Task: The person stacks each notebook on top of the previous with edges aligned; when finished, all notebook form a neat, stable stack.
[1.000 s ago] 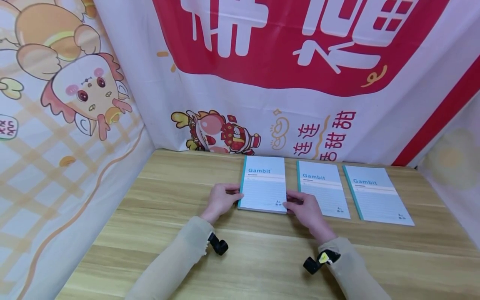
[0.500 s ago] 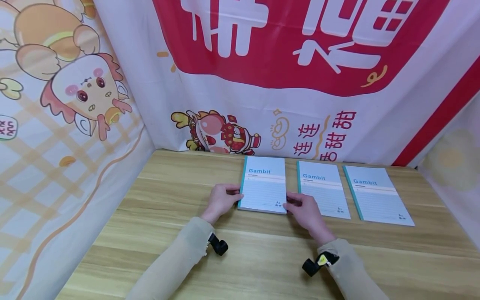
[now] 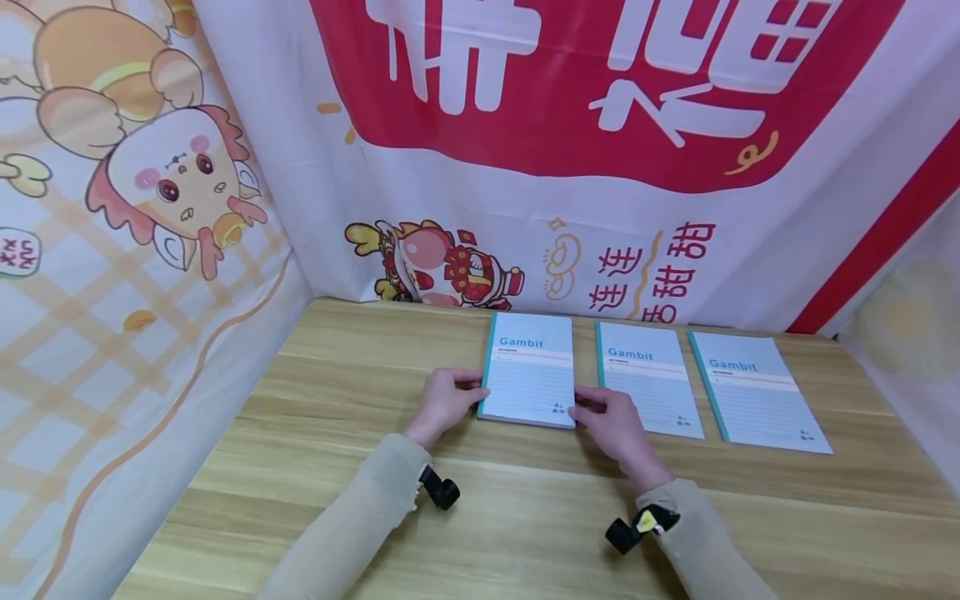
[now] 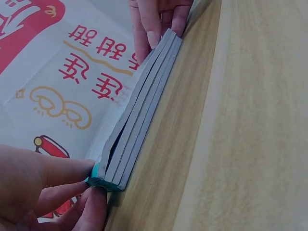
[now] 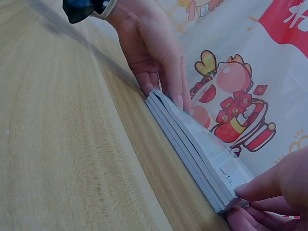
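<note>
A small stack of notebooks (image 3: 527, 371) with teal spines lies on the wooden table, its top cover reading "Gambit". My left hand (image 3: 442, 404) grips the spine side near the lower left corner, thumb on the top edge. At the lower right corner, my right hand (image 3: 611, 421) pinches the opposite side with thumb above and fingers below. Several page blocks show along the near edge of the stack (image 4: 139, 118) in the left wrist view, with a thin gap under the top one. The right wrist view shows the right fingers (image 5: 269, 192) partly under the corner.
Two more Gambit notebooks lie to the right: a middle notebook (image 3: 648, 375), its lower left partly behind my right hand, and a far right notebook (image 3: 757, 392). A printed cloth (image 3: 450, 192) hangs along the table's back edge, another cloth (image 3: 150, 375) at the left side.
</note>
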### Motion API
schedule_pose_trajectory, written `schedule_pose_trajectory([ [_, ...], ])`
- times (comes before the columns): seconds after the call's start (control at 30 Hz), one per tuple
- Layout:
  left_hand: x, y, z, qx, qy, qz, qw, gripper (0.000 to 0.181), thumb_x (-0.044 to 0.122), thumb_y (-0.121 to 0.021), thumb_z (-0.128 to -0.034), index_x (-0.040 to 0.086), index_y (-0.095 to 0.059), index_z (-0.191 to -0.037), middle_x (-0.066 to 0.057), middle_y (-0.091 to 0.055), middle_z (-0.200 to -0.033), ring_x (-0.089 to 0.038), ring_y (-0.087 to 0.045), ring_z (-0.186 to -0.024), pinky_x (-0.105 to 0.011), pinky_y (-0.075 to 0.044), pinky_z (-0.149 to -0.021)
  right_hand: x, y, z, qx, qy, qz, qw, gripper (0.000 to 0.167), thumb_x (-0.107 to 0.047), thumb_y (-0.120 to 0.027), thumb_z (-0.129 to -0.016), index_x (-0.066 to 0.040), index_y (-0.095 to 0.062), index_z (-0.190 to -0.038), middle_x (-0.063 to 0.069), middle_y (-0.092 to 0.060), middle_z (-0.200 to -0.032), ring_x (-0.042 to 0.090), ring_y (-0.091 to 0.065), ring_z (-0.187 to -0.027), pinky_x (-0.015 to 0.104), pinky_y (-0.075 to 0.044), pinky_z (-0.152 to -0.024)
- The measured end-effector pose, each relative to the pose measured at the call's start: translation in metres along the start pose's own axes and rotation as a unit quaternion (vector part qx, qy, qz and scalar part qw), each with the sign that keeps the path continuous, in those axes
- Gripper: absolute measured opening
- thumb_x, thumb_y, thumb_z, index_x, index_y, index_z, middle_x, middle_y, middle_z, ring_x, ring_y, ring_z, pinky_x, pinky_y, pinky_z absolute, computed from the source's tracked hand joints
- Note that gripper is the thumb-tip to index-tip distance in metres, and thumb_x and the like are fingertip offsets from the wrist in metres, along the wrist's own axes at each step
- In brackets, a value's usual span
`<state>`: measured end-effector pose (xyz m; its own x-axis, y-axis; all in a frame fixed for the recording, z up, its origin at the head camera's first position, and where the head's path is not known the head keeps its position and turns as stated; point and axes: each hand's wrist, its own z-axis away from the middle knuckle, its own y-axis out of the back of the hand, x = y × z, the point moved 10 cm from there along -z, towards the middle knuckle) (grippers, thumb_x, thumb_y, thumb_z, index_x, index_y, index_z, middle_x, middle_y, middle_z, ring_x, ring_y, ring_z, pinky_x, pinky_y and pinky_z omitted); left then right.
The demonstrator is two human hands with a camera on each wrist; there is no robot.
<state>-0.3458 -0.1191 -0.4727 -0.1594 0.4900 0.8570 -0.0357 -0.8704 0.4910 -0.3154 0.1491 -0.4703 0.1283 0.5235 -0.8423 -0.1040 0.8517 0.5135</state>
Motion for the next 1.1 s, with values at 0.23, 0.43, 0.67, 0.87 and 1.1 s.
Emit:
schedule_pose_trajectory([
  [0.23, 0.0, -0.001, -0.001, 0.003, -0.001, 0.001, 1.0, 0.031, 0.017, -0.079, -0.0921, 0.012, -0.074, -0.123, 0.0, -0.072, -0.108, -0.018, -0.063, -0.102, -0.038, -0.054, -0.093, 0.0, 0.001, 0.001, 0.001, 0.001, -0.006, 1.0, 0.044, -0.014, -0.065, -0.101, -0.006, -0.056, -0.143, 0.014, -0.062, -0.135, 0.028, -0.057, -0.119, 0.046, -0.05, -0.099],
  [0.43, -0.001, -0.002, 0.0, 0.005, 0.005, 0.015, 0.9999, 0.033, 0.014, -0.078, -0.0922, 0.012, -0.073, -0.124, 0.0, -0.07, -0.104, -0.018, -0.062, -0.098, -0.037, -0.054, -0.09, 0.002, -0.001, 0.001, 0.001, -0.005, -0.022, 0.9997, 0.045, -0.013, -0.065, -0.101, -0.007, -0.055, -0.145, 0.013, -0.061, -0.136, 0.028, -0.054, -0.122, 0.047, -0.048, -0.101],
  [0.67, -0.008, -0.003, 0.0, -0.004, 0.019, 0.043, 0.9989, 0.036, 0.012, -0.078, -0.0917, 0.012, -0.072, -0.128, -0.001, -0.068, -0.109, -0.019, -0.061, -0.103, -0.038, -0.052, -0.095, 0.003, -0.002, -0.001, 0.008, -0.008, -0.028, 0.9995, 0.046, -0.014, -0.066, -0.1, -0.008, -0.056, -0.144, 0.011, -0.061, -0.134, 0.027, -0.055, -0.121, 0.046, -0.048, -0.102],
  [0.87, -0.007, 0.0, 0.003, 0.009, 0.022, 0.06, 0.9979, 0.042, 0.021, -0.078, -0.0928, 0.013, -0.067, -0.133, -0.001, -0.068, -0.111, -0.02, -0.061, -0.105, -0.038, -0.053, -0.094, 0.002, 0.004, -0.001, 0.02, 0.0, -0.042, 0.9989, 0.048, -0.019, -0.069, -0.099, -0.006, -0.057, -0.143, 0.011, -0.064, -0.127, 0.025, -0.058, -0.115, 0.042, -0.052, -0.098],
  [1.1, 0.004, 0.008, 0.009, 0.043, 0.028, 0.103, 0.9933, 0.044, 0.025, -0.075, -0.0948, 0.015, -0.065, -0.136, -0.002, -0.065, -0.115, -0.021, -0.06, -0.106, -0.036, -0.055, -0.088, 0.004, 0.022, 0.001, 0.038, -0.011, -0.065, 0.9971, 0.057, -0.035, -0.068, -0.1, -0.011, -0.053, -0.148, 0.01, -0.062, -0.13, 0.025, -0.062, -0.114, 0.04, -0.054, -0.096],
])
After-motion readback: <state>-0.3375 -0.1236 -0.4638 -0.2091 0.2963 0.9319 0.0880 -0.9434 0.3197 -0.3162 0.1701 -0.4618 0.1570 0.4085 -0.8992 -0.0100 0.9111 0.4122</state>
